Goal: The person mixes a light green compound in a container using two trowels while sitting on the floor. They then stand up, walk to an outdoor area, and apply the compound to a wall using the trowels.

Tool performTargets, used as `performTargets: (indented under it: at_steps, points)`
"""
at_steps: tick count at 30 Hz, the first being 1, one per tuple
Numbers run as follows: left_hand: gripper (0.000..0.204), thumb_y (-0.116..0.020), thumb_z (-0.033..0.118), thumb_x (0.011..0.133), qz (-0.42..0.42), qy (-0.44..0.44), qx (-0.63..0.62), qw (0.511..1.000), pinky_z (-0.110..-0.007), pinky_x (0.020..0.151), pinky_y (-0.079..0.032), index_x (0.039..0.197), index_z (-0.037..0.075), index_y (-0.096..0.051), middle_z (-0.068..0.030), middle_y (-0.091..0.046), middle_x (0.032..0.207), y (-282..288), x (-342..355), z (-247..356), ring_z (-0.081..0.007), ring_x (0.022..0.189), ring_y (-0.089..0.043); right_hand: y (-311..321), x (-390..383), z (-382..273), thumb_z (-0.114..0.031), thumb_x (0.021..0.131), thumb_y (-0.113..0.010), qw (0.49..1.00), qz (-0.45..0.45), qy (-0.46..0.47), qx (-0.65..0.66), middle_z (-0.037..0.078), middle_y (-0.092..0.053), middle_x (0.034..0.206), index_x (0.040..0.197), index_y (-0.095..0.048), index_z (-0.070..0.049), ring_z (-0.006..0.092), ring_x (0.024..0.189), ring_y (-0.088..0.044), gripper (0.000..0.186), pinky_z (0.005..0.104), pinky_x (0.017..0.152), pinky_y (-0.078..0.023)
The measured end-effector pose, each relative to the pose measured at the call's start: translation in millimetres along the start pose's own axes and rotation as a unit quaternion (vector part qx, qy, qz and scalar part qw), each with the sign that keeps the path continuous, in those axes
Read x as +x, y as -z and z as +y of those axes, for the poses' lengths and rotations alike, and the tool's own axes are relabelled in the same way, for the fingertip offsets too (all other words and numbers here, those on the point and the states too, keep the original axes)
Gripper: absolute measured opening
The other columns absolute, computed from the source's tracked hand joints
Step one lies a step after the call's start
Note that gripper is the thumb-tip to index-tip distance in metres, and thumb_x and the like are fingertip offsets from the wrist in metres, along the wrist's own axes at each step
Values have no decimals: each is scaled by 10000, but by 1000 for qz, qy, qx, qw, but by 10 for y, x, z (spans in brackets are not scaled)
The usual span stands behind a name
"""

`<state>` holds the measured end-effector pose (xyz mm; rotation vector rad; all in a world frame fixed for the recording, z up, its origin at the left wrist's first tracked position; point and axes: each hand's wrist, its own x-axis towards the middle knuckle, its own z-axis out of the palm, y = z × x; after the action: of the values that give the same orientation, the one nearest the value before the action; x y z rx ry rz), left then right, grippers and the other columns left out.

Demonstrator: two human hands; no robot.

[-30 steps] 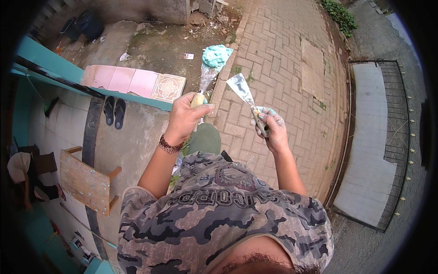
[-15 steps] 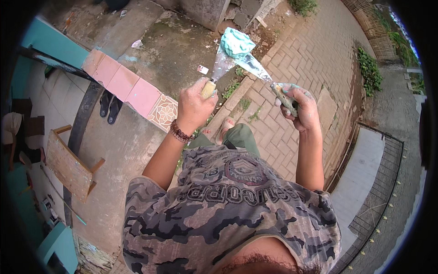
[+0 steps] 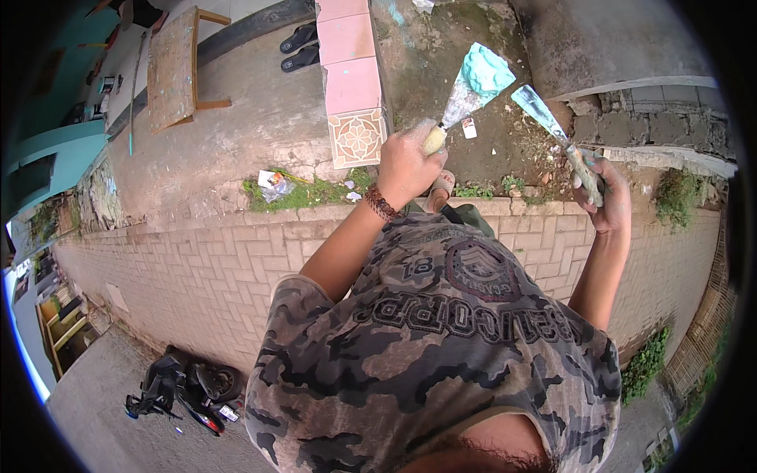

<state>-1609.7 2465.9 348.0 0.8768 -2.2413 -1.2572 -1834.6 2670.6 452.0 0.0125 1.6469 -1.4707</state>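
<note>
My left hand [image 3: 410, 165] grips the pale handle of a wide putty knife [image 3: 461, 106], its blade loaded with a lump of turquoise paste [image 3: 485, 71]. In my right hand [image 3: 599, 193] is a narrower scraper [image 3: 544, 114], tilted toward the other knife, with turquoise smears on its blade and grime on its handle. The two blades are apart, both held over the dirty concrete ground. My sandalled foot [image 3: 440, 188] shows behind my left hand, near the paving edge.
A pink tiled ledge [image 3: 351, 79] stands ahead-left, with black flip-flops [image 3: 300, 55] and a wooden bench [image 3: 172, 71] beyond. A person [image 3: 146, 12] is partly visible top left. Concrete wall [image 3: 607, 39] front right; brick path [image 3: 236, 268] crosses underfoot; motorbike [image 3: 185, 386] behind left; litter [image 3: 274, 185] in weeds.
I have turned left, so the ledge and path have swung clockwise in view. The blades met half a second ago and are now separated. Both hands still hold their tools.
</note>
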Motion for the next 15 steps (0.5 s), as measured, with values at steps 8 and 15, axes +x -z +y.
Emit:
performTargets:
  at_steps: [8, 15]
  points:
    - [178, -721, 89, 775, 15, 91, -136, 986, -245, 567, -436, 856, -26, -611, -23, -597, 712, -475, 580, 451, -73, 636, -519, 437, 753, -425, -181, 826, -551, 995, -99, 23, -2, 116, -634, 713, 1102, -577, 24, 106, 468, -482, 346, 214, 362, -302]
    - [128, -706, 17, 802, 22, 95, -270, 958, -200, 540, -394, 815, 42, -581, 47, -560, 724, -746, 1812, 366, -20, 626, -485, 328, 1770, -985, -172, 871, -574, 982, -139, 75, 107, 106, -652, 778, 1116, -557, -7, 94, 507, -509, 296, 200, 416, -359]
